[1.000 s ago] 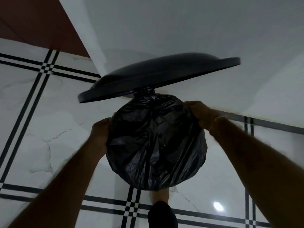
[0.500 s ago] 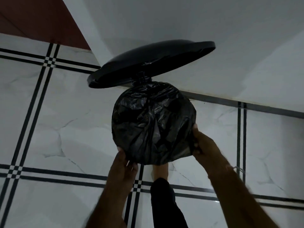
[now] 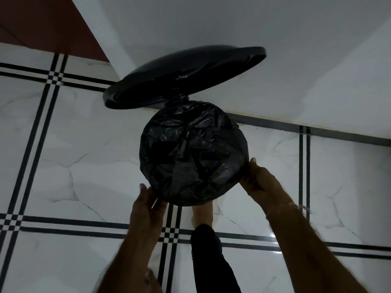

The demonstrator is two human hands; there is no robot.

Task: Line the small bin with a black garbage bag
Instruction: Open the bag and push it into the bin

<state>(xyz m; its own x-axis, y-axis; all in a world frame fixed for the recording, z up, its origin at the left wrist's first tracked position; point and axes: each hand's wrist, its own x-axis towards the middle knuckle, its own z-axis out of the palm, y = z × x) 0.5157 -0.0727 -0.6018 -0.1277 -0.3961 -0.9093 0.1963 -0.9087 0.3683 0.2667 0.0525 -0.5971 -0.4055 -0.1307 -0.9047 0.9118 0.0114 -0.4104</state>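
Note:
A small round bin stands on the tiled floor against the wall, its black lid [image 3: 184, 77] tipped up and open. A crinkled black garbage bag [image 3: 193, 155] fills the bin's mouth and wraps over the rim, hiding the bin body. My left hand [image 3: 148, 206] touches the bag's near left edge, fingers pointing up. My right hand [image 3: 259, 180] grips the bag at the near right edge of the rim.
A white wall [image 3: 275, 28] rises right behind the bin, with a dark red door or panel [image 3: 48, 24] at the top left. My foot and dark trouser leg [image 3: 208, 246] are just below the bin on the white marble floor [image 3: 84, 166] with black lines.
Both hands slid from the far sides of the rim down to its near edge, smoothing the bag. The view shifted, so the bin sits higher in frame.

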